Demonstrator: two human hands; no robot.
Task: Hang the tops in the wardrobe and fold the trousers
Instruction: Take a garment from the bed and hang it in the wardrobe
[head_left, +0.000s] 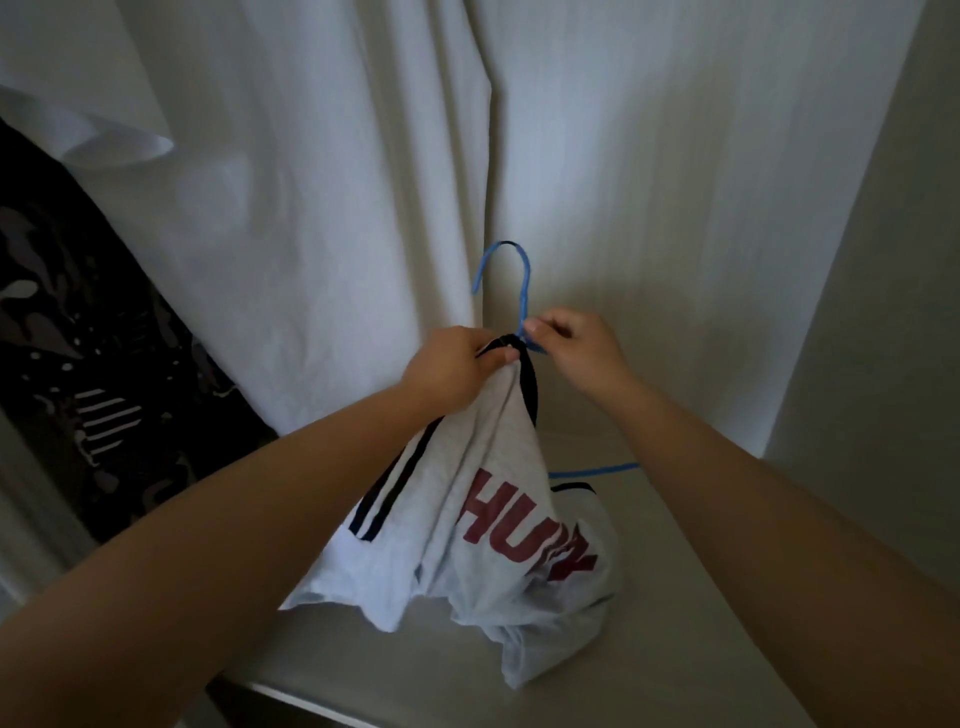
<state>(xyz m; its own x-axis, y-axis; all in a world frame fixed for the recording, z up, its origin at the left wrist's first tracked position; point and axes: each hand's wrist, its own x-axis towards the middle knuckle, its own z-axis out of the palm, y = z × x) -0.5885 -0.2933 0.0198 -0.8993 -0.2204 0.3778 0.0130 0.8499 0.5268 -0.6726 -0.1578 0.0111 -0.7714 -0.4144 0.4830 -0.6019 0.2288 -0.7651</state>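
Because the grey top (498, 519) has to sit on the blue hanger (524, 306) before it can go on a rail, both are held at one spot, where the fingertips of the two hands nearly meet. The black collar (506, 342) is pinched between the thumb and curled fingers of the left hand (457, 366), so that the neck opening is bunched against the hanger's stem. That stem is pinched just under the hook by the curled fingers of the right hand (584, 351), apparently to steady the wire while cloth is drawn over it. Above the fingers the hook stands free, caught on nothing. Below them the top hangs crumpled, its red lettering turned to the camera and its lower part resting on a pale shelf (701, 623). One hanger arm is seen poking out of the cloth below the right hand's fingers, so that shoulder is judged not yet seated. Beyond the fingers white garments (311, 208) are hung. A dark patterned one (78, 364) is seen far to the left of them. No trousers are seen.
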